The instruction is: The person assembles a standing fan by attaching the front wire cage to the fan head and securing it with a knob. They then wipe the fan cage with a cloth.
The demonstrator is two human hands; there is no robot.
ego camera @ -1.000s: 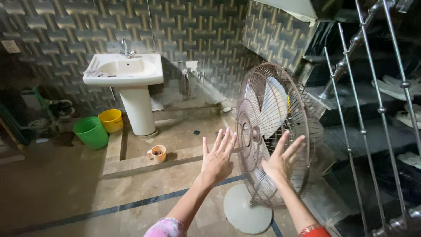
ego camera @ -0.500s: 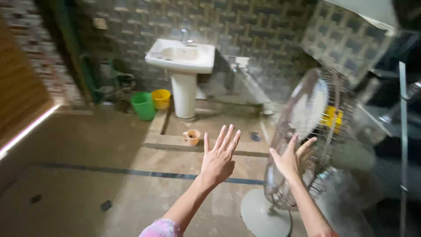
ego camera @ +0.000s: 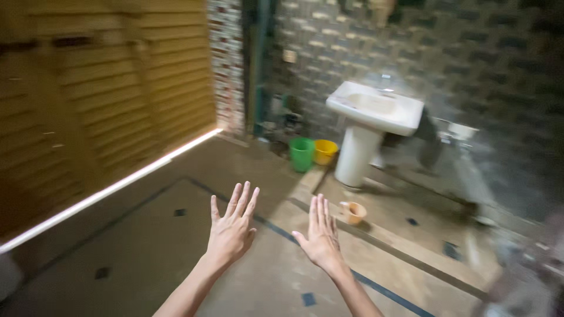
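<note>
Low in the head view, both bare hands are raised in the air over the floor [ego camera: 147, 252], backs to the camera. Left hand [ego camera: 231, 232]: fingers spread wide, pointing up, thumb out to the side, holding nothing. Right hand [ego camera: 321, 239]: fingers straight and close together, thumb out to the left, also holding nothing. The hands are near each other, not touching.

Nearest thing to them is a small orange mug [ego camera: 354, 212], standing upright on the floor just past the right hand's fingertips, on a raised step [ego camera: 411, 240] in the tiles. Not touched by either hand.

Further back, a white pedestal sink [ego camera: 371, 117] stands against the patterned tile wall [ego camera: 470, 53]. Just left of its pedestal are a green bucket [ego camera: 302, 154] and a yellow bucket [ego camera: 325, 151], side by side and touching or nearly so.

Left side: a wooden slatted shutter [ego camera: 100, 100], with a bright strip of light along its bottom edge. Picture is motion-blurred, so finer detail is unreadable.
</note>
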